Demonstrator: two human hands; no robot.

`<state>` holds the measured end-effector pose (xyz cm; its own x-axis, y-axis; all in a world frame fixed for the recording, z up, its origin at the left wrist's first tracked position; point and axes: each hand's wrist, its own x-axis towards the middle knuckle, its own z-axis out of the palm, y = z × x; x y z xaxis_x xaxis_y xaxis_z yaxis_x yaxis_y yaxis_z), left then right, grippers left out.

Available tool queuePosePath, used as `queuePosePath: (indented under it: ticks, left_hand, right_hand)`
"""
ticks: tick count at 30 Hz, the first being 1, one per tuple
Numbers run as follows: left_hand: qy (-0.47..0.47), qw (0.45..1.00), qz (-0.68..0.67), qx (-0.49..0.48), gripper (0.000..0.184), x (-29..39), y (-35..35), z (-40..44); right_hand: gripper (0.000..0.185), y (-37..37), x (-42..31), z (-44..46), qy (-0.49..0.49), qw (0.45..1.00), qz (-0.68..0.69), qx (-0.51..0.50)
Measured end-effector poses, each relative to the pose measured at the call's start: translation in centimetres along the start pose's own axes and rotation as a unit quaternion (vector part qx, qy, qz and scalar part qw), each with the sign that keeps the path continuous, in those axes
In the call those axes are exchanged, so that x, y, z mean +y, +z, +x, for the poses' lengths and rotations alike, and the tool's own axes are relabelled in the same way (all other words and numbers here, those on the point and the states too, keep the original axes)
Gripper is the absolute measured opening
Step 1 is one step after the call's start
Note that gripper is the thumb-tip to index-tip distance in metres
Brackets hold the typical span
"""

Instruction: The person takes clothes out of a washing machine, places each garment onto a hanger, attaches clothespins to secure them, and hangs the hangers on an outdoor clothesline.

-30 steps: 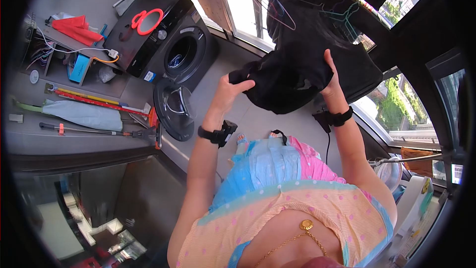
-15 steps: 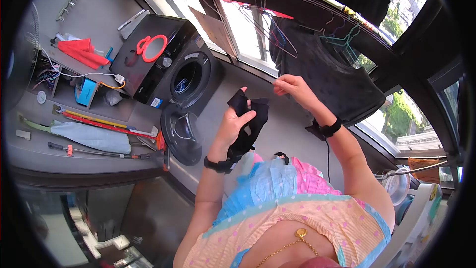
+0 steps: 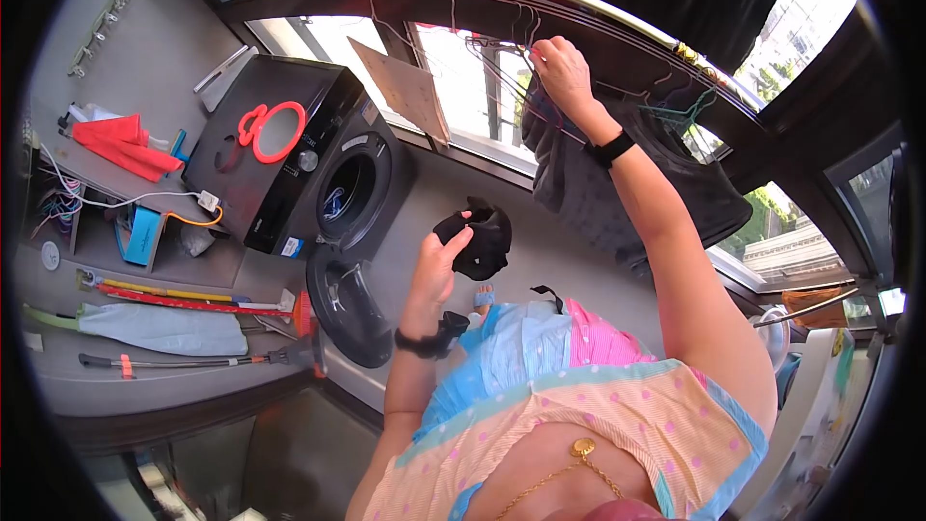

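Since the earlier frame, the right hand (image 3: pixel 565 75) has risen from beside the hanging clothes to the wire hangers (image 3: pixel 494 41), while the black garment (image 3: pixel 485 249) remains with the left hand (image 3: pixel 431 268). Nearest the wearer, beyond the skirt (image 3: pixel 526 338), the left hand grips the bunched garment between thumb and fingers; the cloth hangs over the grey floor (image 3: pixel 424 217), its shape folded and its openings hard to distinguish. Farther out, the right hand is narrow, its fingers drawn together at the hangers; whether they have closed on a particular one cannot be told. Dark clothes (image 3: pixel 627 183) hang just beside and below it. To the left stands the washing machine (image 3: pixel 275 135), its round door (image 3: pixel 347 304) open. The step in hand appears to be selecting or grasping a hanger, with the garment held apart in the other hand. The next move, as judged from this pose, calls for a sure pinch on one hanger and care that its hook and wires do not snag on those adjoining.
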<state>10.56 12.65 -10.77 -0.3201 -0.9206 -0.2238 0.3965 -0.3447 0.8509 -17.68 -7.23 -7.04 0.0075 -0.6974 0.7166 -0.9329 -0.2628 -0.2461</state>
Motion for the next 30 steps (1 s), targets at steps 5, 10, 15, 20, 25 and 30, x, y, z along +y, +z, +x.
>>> queuePosePath:
  ticks: [5, 10, 15, 20, 25, 30]
  left_hand:
    - [-0.025, 0.998, -0.015, -0.047, 0.03, 1.9, -1.1, 1.5]
    - [-0.039, 0.995, -0.031, -0.082, 0.027, 1.5, -3.1, 4.0]
    - [-0.047, 0.992, -0.022, -0.115, 0.026, 2.2, -4.5, 5.8]
    - [-0.08, 0.987, -0.027, -0.135, 0.027, 3.0, -4.6, 6.3]
    - [-0.096, 0.986, -0.005, -0.139, 0.027, 2.6, -4.8, 6.8]
    - [-0.094, 0.984, -0.018, -0.147, 0.027, 2.7, -5.0, 6.9]
  right_hand:
    - [0.021, 0.6, 2.0, -0.2, 0.147, 0.977, 0.046, -0.149]
    - [0.023, 1.4, 1.5, -0.7, 0.163, 0.976, 0.103, -0.106]
    - [0.023, 0.4, 0.7, 0.4, 0.146, 0.981, 0.008, -0.126]
    - [0.022, -0.9, 0.5, 1.3, 0.133, 0.977, -0.031, -0.166]
    - [0.022, -1.4, 1.1, 2.2, 0.133, 0.972, -0.04, -0.19]
    - [0.023, -1.1, 1.9, 2.2, 0.151, 0.97, -0.011, -0.188]
